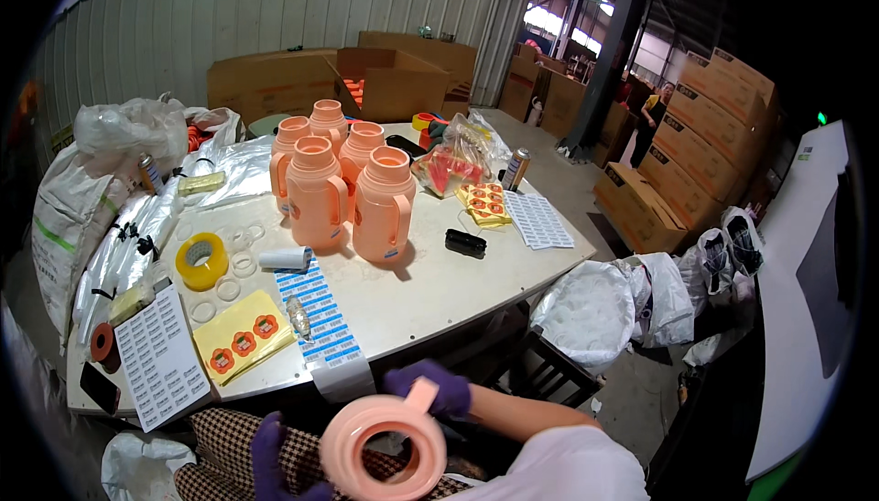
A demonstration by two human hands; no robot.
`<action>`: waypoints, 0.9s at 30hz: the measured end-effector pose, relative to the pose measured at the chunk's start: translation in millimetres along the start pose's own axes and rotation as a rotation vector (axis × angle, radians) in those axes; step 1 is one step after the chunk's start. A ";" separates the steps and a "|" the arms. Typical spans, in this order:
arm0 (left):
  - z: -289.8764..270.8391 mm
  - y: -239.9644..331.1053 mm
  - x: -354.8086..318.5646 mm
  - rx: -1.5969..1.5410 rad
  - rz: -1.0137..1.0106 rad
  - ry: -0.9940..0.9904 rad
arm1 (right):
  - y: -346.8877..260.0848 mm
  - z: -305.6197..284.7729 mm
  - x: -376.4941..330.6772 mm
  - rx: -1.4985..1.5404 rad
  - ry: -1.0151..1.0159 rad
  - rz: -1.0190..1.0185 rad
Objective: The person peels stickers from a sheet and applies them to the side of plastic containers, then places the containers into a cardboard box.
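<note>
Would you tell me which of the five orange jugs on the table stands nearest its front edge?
The front right jug, beside the small black object; the other four stand further back or left.

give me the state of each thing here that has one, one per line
pink ring with handle: held on edge over the lap
left hand: gloved, at the ring's left side
right hand: gloved, gripping the ring's handle
pink flasks: upright, uncapped
yellow tape roll: lying flat
cardboard box: open
</note>
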State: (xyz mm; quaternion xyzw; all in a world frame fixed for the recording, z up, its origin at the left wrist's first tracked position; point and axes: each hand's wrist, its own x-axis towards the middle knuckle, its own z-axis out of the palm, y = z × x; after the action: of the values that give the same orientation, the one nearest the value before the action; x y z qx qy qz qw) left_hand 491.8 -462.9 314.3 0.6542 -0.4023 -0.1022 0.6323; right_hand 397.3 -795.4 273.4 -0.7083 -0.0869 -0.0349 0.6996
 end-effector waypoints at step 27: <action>-96.5 -4.5 -381.1 0.547 -0.611 1.268 | 31.7 -15.9 184.5 -1.171 0.523 -0.628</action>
State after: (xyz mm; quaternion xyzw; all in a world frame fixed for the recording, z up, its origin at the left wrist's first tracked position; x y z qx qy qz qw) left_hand 305.9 -141.8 184.6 0.8037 0.2267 0.2267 0.5012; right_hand 585.1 -797.8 274.0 -0.8776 -0.0833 -0.4445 0.1592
